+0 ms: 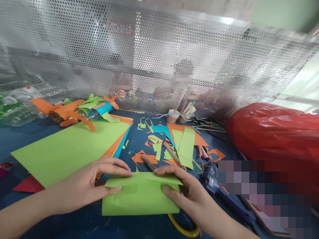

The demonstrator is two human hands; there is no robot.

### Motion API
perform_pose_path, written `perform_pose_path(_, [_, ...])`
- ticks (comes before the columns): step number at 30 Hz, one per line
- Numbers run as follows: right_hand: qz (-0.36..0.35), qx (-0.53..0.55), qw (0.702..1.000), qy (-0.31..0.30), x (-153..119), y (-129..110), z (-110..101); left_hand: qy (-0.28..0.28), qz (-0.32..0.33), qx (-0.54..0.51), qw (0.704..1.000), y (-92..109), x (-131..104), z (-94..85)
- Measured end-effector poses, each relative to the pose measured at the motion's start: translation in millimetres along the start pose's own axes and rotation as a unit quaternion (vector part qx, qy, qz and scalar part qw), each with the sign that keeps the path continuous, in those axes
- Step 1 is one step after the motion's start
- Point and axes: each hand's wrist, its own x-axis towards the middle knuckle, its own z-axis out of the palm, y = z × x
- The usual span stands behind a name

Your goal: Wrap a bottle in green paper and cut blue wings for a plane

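A piece of lime-green paper (139, 199) lies bent over on itself near the table's front, its upper flap overlapping the lower part. My left hand (99, 179) pinches its left side, thumb below and fingers on the top edge. On the right side my right hand (179, 186) grips the same paper, thumb on its face and fingers along the flap. Partly under the paper and my right hand are scissors with a yellow handle (184, 230); their blade tip (148, 162) shows beyond the paper's top edge.
Stacked coloured sheets (74, 146) lie left. Behind them are orange and blue bottle crafts (102, 109) and clear bottles (20, 106). Paper scraps (184, 146) cover the middle. A blue glue gun (229, 199) and a red plastic bag (271, 132) are right. Perforated metal (159, 59) stands behind.
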Motion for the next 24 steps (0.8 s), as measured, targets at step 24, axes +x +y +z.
perform_pose_path(24, [-0.345, -0.248, 0.902, -0.076, 12, 3, -21, 0.021, 0.231, 0.147, 0.962, -17, -3, -0.1])
